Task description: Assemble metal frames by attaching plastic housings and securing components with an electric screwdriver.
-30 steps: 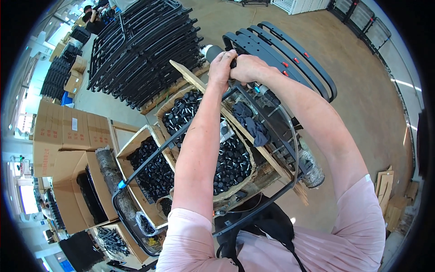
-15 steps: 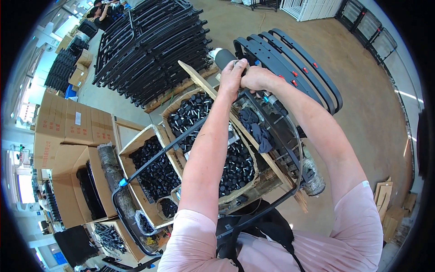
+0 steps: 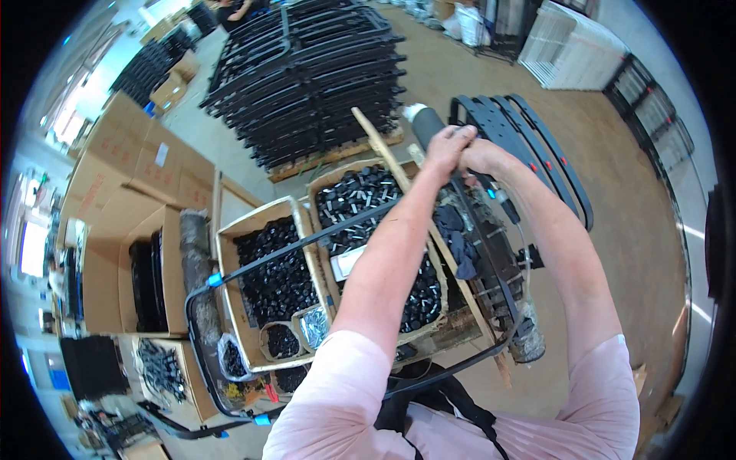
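My left hand (image 3: 448, 151) and my right hand (image 3: 487, 157) are pressed close together at the far corner of a black tube frame (image 3: 330, 232). The fingers of both are closed, and whatever sits between them is too small or covered to name. The frame slants across the bins, with blue pieces (image 3: 215, 280) on its tube. Just below my right hand lies a power screwdriver (image 3: 500, 201) with a teal ring and a cable. Beyond the left hand is a grey padded roller (image 3: 426, 121).
Beneath the frame stand bins of black-headed bolts (image 3: 360, 193) and black caps (image 3: 270, 268). A wooden slat (image 3: 383, 146) and dark cloth (image 3: 454, 234) lie alongside. Stacked black frames (image 3: 307, 84) rise behind, curved black tubes (image 3: 537, 146) at right, cardboard boxes (image 3: 107, 268) at left.
The whole view has shifted, so the bins and frame stacks appear farther right and lower. Both hands stay together at the frame's far corner, with fingers still closed.
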The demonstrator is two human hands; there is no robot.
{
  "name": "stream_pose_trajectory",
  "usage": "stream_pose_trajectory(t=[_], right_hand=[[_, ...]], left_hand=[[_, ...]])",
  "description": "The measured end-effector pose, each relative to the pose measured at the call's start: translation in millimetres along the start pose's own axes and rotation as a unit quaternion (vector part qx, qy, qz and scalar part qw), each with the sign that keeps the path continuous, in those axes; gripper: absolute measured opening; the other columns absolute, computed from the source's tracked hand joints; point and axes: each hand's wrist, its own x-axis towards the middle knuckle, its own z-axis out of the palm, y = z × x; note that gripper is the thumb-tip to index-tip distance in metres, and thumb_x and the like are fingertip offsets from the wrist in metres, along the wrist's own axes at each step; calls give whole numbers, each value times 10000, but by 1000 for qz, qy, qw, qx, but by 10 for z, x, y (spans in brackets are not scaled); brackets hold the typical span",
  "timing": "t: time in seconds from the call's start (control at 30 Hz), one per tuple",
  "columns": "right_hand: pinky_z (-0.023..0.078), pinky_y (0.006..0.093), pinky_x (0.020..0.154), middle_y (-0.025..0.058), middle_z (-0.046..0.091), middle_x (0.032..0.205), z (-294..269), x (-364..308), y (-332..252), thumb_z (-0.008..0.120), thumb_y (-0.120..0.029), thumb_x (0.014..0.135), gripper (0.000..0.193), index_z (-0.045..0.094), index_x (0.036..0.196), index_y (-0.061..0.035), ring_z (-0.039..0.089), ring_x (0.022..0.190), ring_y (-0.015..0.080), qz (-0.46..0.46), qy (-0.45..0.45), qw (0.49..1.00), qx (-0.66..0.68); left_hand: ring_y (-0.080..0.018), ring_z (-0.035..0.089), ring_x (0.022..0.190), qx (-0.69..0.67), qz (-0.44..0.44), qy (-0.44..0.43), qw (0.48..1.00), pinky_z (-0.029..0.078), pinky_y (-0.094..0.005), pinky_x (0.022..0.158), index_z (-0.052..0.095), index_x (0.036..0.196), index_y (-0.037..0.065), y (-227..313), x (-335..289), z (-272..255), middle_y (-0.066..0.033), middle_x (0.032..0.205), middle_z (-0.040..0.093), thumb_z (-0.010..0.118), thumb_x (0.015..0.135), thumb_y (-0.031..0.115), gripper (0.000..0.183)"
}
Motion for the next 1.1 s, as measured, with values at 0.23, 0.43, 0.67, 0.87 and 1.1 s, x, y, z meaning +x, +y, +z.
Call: stream_pose_trajectory(t=[0.23, 0.43, 0.67, 0.87, 1.1], right_hand=[[530, 393, 544, 90, 734, 734, 146, -488, -605, 739, -245, 784, 233, 754, 823, -16, 686, 613, 214, -69, 25, 992, -98], [580, 386, 597, 92, 766, 750, 1268, -779, -1484, 714, -375, 827, 377, 769, 828, -2, 737, 661, 238, -115, -42, 963, -242], [594, 445, 867, 150, 801, 908, 2508, -1052, -2279, 657, -333, 831, 343, 809, 918, -37, 775, 941, 328, -164, -64, 945, -275], [577, 469, 935, 223, 779, 1099, 2875, -1113, -2567, 636, -292, 828, 404, 802, 1068, -12, 746, 1081, 366, -120, -69, 941, -308], [578, 459, 914, 205, 788, 1051, 3002, -1160, -2648, 643, -285, 809, 385, 807, 1030, -16, 751, 1067, 347, -96, -63, 943, -311]], left_hand=[[-129, 621, 815, 117, 124, 52, 984, 523, -333, 737, 721, 1016, 35, 544, -516, -219, -26, 936, 699, 733, 970, 322, 290], [-114, 625, 845, 40, 106, 117, 987, 528, -316, 756, 712, 1040, 30, 840, -1480, -1347, -27, 934, 694, 737, 990, 318, 293], [-111, 611, 793, 39, 100, 196, 975, 521, -313, 698, 717, 1005, 41, 1232, -2423, -2442, -14, 910, 683, 727, 1006, 302, 261], [-105, 589, 768, -6, 110, 194, 975, 503, -311, 666, 686, 973, 57, 1337, -2666, -2751, -5, 867, 649, 717, 1020, 325, 274], [-118, 601, 791, 5, 107, 186, 977, 513, -322, 686, 698, 1015, 45, 1297, -2687, -2905, -19, 895, 664, 709, 1019, 335, 290]])
